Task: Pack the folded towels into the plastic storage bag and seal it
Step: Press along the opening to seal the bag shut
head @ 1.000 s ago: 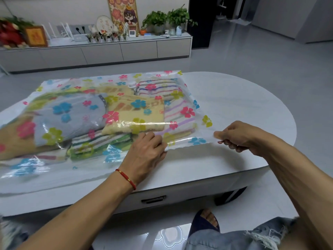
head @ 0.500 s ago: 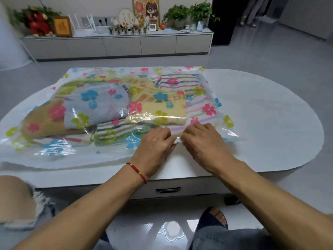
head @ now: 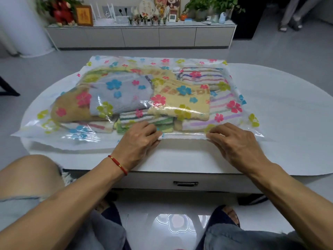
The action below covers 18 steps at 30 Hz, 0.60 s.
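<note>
A clear plastic storage bag (head: 59, 138) printed with coloured flowers lies flat on the white oval table (head: 281, 123). Several folded towels (head: 180, 103) lie inside it: grey, yellow, brown and striped ones. The bag's near edge, with its seal strip (head: 183, 136), faces me. My left hand (head: 138, 141) pinches that strip at its left, fingers curled. My right hand (head: 236, 141) pinches the strip a little to the right. A white round valve (head: 176, 69) sits on top of the bag near its far side.
The table has a drawer with a dark handle (head: 185, 183) under its near edge. My knees and sandalled feet are below. A long grey sideboard (head: 140, 36) with plants, frames and small items stands against the far wall. Grey floor surrounds the table.
My right hand came in from the bag's right corner to meet the left at the strip, then slid right along the near edge. The left hand stayed roughly in place.
</note>
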### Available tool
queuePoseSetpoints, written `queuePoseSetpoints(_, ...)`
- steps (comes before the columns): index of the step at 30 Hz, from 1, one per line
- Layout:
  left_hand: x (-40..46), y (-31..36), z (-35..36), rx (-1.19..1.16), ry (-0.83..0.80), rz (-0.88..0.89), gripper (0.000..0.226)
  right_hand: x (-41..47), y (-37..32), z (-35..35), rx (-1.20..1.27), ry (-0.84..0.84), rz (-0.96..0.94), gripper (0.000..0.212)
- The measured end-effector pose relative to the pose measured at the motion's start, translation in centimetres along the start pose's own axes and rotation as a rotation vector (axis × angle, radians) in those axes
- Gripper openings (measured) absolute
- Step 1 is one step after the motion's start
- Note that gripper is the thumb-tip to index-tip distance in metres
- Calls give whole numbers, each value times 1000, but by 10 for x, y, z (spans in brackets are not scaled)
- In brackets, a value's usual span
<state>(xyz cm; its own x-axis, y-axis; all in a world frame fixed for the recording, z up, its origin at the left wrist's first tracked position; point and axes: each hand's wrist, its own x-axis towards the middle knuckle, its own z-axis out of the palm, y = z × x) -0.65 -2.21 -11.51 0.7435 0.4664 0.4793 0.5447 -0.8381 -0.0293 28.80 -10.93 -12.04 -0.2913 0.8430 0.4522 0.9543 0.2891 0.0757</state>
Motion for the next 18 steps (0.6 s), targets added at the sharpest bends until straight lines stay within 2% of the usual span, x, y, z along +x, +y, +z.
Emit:
queuePoseSetpoints(2, -9, -9, -4, 23, -2, -7, 17, 0, 1, -2, -22, -15, -18, 7)
queuePoseSetpoints(4, -14, -9, -5, 33, 9, -20, 18, 3, -5, -4, -66, -53, -23, 13)
queuePoseSetpoints(9, -13, -4, -4, 49, 63, -17, 20, 40, -64, 6, -86, -70, -132, 51)
queuePoseSetpoints(14, -13, -7, -10, 18, 24, -18, 23, 72, -100, 22, -61, -43, -201, 24)
queuePoseSetpoints(18, -20, -24, -14, 18, -7, -3, 20, 67, -94, 32, -42, 9, -211, 20)
